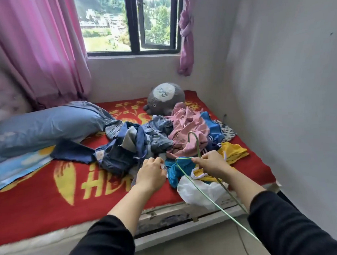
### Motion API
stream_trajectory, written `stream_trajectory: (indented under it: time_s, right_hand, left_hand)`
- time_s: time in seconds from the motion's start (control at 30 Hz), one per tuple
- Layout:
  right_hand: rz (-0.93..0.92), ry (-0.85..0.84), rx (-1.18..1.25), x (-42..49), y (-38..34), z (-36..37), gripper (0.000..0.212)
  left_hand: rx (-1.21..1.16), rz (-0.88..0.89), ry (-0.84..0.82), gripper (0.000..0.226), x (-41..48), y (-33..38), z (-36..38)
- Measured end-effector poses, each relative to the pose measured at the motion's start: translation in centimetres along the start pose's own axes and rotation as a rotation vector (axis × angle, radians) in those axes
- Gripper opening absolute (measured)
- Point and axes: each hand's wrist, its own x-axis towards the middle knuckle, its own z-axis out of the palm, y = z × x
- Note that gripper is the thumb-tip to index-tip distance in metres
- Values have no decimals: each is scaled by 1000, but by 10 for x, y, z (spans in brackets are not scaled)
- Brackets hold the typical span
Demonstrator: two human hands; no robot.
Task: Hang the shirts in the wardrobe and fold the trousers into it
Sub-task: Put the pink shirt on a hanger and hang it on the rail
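**Both hands down at the pile, R on the hanger**

Your L hand (151,174) reaches fwd from 7 o'clock. The forearm is bare, the black sleeve is up near the elbow, and the back of the hand faces up. Its fingers are curled, w/ thumb and fingertips nipping a small white scrap of fabric (162,166) at the near edge of the clothes pile (154,136).

Your R hand (212,164) comes in from 5 o'clock, knuckles up, fingers clenched round the green wire hanger (186,175) near its neck. The hook stands up at 12 o'clock of that hand. The wire frame runs back toward you at 5 o'clock, past the bed edge. The hands are near each other, not touching.

Under the R hand a white garment (196,192) droops over the bed edge. Can't tell if the R fingers also catch any cloth. A teal garment (174,172) lies btwn the hands.

The pile sits on the red blanket (40,202), at 12 o'clock of your hands:
- denim trousers (122,153) at 11
- pink shirt (187,126) at 12–1
- yellow shirt (233,152) at 2

A blue pillow (43,130) lies at 9, and a grey plush toy (166,100) sits at 12 beyond the pile.
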Motion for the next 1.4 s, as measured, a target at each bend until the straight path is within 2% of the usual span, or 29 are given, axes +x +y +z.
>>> stream_trajectory:
  time_s: [0.13,0.23,0.33,0.43,0.6,0.7,0.77,0.83,0.93,1.0,1.07,1.13,1.2,1.23,1.3,1.33,1.4]
  right_hand:
    - [72,53,-85,90,23,-25,42]
    - [103,76,-126,152,32,-50,54]
    - [115,102,-164,211,45,-74,49]
    - [114,160,-159,264,60,-94,39]
    - [49,250,-116,369,88,-124,49]
    - [21,193,-79,435,117,-131,26]
    - [27,127,-59,480,141,-127,47]
    - [54,29,-8,519,162,-119,48]
    - [154,-106,26,559,187,-98,28]
    - [181,-155,14,577,195,-81,21]
    - [205,-180,30,588,197,-63,22]
    - [245,-218,72,594,195,-46,18]
    - [290,-244,136,600,193,-31,24]
    - [317,-251,142,602,190,-25,26]
    - [363,-254,121,606,185,-16,35]
    - [394,-253,123,608,183,-13,38]
    - [437,-216,181,608,183,-14,29]
  left_hand:
    - [40,-12,-90,36,102,6,36]
    - [40,-37,-164,34,177,13,62]
    - [-21,-119,-226,37,244,22,92]
    - [-89,-189,-256,35,299,32,124]
    - [-163,-292,-255,35,402,47,183]
    - [-199,-391,-230,43,454,50,222]
    - [-231,-488,-204,51,483,50,251]
    - [-265,-597,-172,63,502,49,277]
    - [-255,-716,-158,74,517,45,305]
    - [-169,-774,-189,68,523,37,316]
    - [-98,-721,-153,39,525,29,321]
    - [-203,-580,-64,13,521,28,321]
    - [-359,-381,-69,10,510,38,316]
    - [-440,-318,-137,12,504,49,308]
    - [-574,-242,-386,8,492,69,294]
    - [-623,-214,-507,14,489,77,291]
    - [-664,-225,-697,12,486,81,288]
